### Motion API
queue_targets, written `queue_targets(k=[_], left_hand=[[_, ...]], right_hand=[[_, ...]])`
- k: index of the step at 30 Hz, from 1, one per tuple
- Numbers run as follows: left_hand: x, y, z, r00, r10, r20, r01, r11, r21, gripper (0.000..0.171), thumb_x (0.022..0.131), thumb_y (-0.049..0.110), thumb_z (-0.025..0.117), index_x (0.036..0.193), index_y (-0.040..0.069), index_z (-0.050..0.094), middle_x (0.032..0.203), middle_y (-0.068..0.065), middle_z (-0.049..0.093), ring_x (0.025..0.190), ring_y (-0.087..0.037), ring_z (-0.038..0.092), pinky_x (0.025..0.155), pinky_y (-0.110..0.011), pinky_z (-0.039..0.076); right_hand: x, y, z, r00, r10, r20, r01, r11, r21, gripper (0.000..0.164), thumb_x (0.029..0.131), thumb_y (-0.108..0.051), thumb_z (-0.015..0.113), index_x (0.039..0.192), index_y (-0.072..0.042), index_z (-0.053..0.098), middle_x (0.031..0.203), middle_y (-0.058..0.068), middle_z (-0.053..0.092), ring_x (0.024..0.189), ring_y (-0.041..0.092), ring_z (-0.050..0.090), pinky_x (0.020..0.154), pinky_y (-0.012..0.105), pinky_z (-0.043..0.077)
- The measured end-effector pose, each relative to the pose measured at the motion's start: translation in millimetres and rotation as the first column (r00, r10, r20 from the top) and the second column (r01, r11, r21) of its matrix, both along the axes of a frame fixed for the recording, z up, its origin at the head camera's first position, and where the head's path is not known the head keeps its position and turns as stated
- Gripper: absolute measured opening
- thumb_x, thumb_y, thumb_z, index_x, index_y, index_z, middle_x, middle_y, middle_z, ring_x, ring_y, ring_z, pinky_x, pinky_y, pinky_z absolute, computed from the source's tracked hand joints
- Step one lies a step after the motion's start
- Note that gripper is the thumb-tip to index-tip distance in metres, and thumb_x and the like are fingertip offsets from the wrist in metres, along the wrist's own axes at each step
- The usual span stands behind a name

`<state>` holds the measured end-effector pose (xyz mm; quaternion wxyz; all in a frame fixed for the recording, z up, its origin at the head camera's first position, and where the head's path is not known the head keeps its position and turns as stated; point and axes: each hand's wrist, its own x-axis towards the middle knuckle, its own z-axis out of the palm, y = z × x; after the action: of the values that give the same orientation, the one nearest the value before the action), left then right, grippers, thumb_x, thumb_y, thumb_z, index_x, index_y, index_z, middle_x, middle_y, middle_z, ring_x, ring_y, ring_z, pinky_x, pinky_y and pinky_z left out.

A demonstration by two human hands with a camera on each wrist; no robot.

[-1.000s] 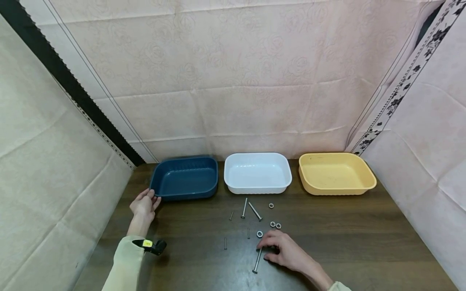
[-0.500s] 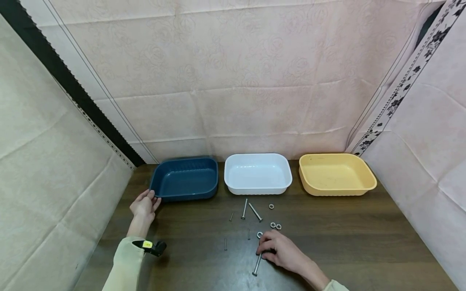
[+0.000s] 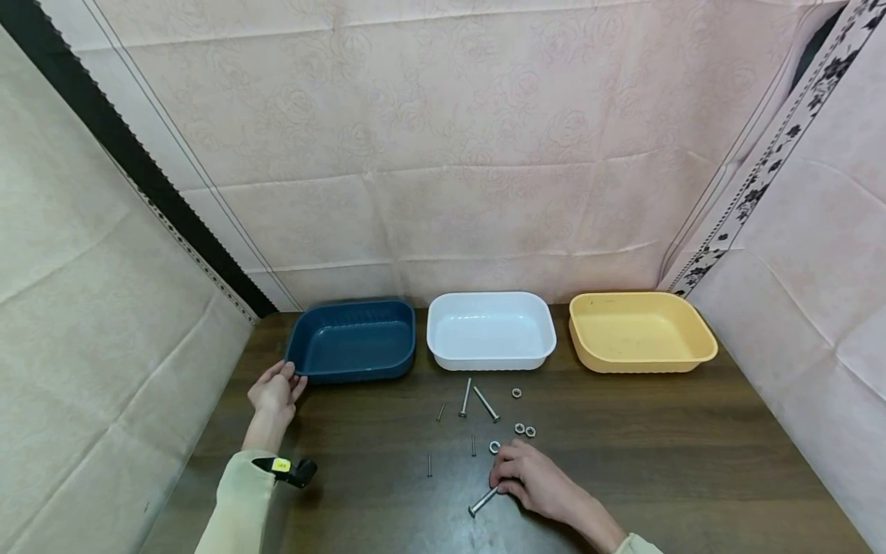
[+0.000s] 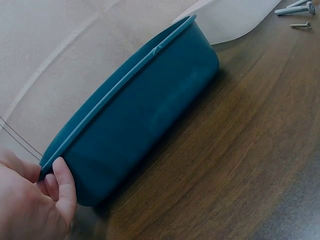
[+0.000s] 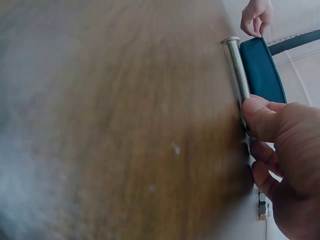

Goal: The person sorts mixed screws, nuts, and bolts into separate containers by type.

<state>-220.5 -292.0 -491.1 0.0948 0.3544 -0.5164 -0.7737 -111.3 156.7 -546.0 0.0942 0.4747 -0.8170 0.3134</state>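
My left hand (image 3: 273, 394) pinches the near left corner of the blue tray (image 3: 353, 377); in the left wrist view thumb and fingers grip the tray's rim (image 4: 107, 92). My right hand (image 3: 529, 477) pinches the threaded end of a long silver bolt (image 3: 482, 502), whose head points toward the near left. In the right wrist view the bolt (image 5: 236, 65) lies close over the table, its tip hidden by the thumb. Just beyond the right fingertips is a nut (image 3: 494, 447). Two more long bolts (image 3: 486, 404) lie farther back.
A white tray (image 3: 491, 364) and a yellow tray (image 3: 644, 366) stand to the right of the blue one, along the back cloth wall (image 3: 484, 192). Several nuts (image 3: 520, 428) and small screws (image 3: 429, 465) are scattered mid-table. Cloth walls rise at both sides.
My right hand has taken the near bolt by its threaded end, and the bolt has turned, its head swinging left. The left hand has stayed on the blue tray's corner.
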Motion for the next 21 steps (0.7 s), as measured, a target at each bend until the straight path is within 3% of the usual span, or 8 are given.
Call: queue_targets(k=[7, 21], left_hand=[[-1.7, -0.6, 0.2, 1.0, 0.005, -0.001, -0.005, 1.0, 0.011, 0.043, 0.103, 0.012, 0.055, 0.146, 0.009, 0.049, 0.117, -0.004, 0.05, 0.1, -0.015, 0.052, 0.083, -0.022, 0.055], [-1.5, 0.5, -1.1, 1.0, 0.021, 0.002, -0.021, 1.0, 0.015, 0.041, 0.103, 0.014, 0.056, 0.144, 0.011, 0.052, 0.114, -0.004, 0.051, 0.097, -0.014, 0.052, 0.082, -0.022, 0.056]], right_hand=[[-3.8, 0.1, 3.7, 0.999, -0.02, 0.029, 0.022, 0.995, -0.101, 0.019, 0.083, 0.001, 0.077, 0.09, -0.016, 0.073, 0.091, -0.008, 0.059, 0.087, 0.008, 0.054, 0.079, 0.016, 0.045], [-35.2, -13.3, 32.7, 0.996, -0.082, 0.04, 0.088, 0.974, -0.211, 0.017, 0.082, 0.006, 0.078, 0.088, -0.01, 0.071, 0.088, -0.005, 0.06, 0.082, 0.009, 0.053, 0.069, 0.02, 0.047]])
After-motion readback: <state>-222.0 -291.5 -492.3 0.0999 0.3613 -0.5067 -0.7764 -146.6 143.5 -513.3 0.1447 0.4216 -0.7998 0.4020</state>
